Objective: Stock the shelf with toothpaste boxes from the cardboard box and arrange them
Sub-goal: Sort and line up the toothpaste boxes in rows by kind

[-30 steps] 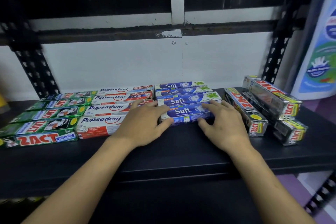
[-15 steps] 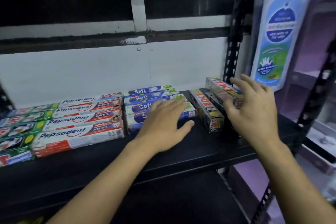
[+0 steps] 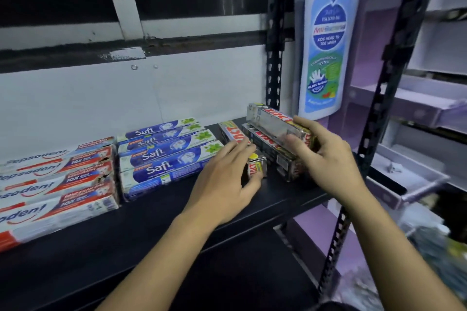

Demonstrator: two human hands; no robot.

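Gripping the near end of the top black toothpaste box (image 3: pixel 275 122), the right hand (image 3: pixel 326 159) has its fingers curled over the upper face and its thumb against the near side. That box is a long, glossy rectangular carton with red lettering; it is raised slightly off the stack of black boxes (image 3: pixel 273 145) beneath it, and its long axis runs from the person toward the back wall, angled a little to the left.

The left hand (image 3: pixel 227 184) lies flat and loose, fingers spread, on another black box (image 3: pixel 232 131) just left of the stack; its fingertips touch the near end cap, but no closed grip is visible. This box points the same way, front to back.

Left of it sits a flat row of blue and white cartons (image 3: pixel 166 156), long axes running side to side, edges touching. Further left is a similar row of red and white cartons (image 3: pixel 58 184), some with scuffed, torn ends.

All boxes rest on a smooth, matt black shelf (image 3: pixel 156 222), carried by perforated black metal uprights (image 3: pixel 274 58). A tall white plastic bottle (image 3: pixel 326 45) with a blue label stands beyond the right-hand upright.
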